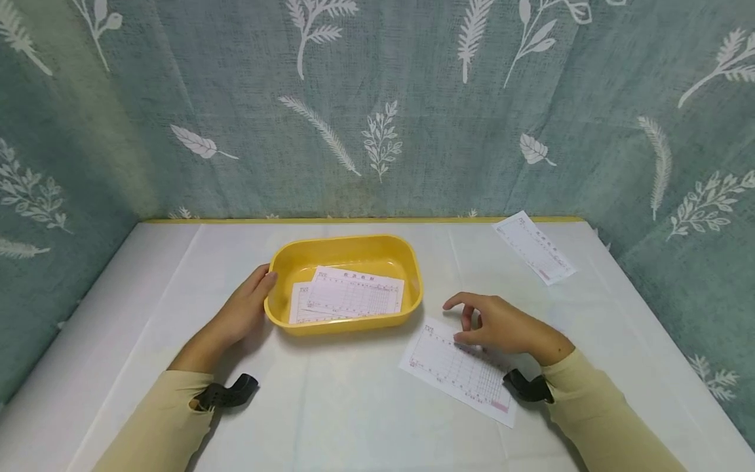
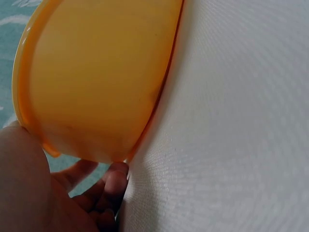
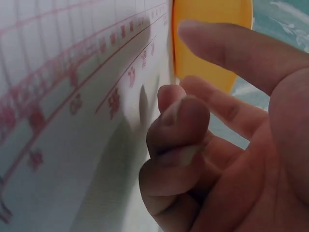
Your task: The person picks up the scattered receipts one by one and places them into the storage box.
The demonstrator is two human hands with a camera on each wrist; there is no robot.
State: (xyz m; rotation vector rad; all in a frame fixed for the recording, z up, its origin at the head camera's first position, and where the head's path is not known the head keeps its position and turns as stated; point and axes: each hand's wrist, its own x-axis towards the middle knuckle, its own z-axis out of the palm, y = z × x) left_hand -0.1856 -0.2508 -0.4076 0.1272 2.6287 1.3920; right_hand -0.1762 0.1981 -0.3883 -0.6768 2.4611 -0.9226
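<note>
A yellow plastic tray (image 1: 348,323) with rounded corners stands on the white table, two printed paper forms (image 1: 357,292) lying inside it, one partly over the other. At its left end my left hand (image 1: 244,308) grips the rim, thumb on top and fingers along the outside; the left wrist view shows these fingers (image 2: 113,188) against the tray wall. My right hand (image 1: 501,324) is over another printed form (image 1: 451,367) to the right of the tray. Its thumb and index finger are apart, the other fingers (image 3: 174,145) are bent, and nothing is held.
One more printed slip (image 1: 535,248) lies slanted at the far right of the table (image 1: 330,406). Behind and beside the table hangs green-blue cloth (image 1: 413,118) with white leaf prints. Both wrists carry black straps (image 1: 227,393).
</note>
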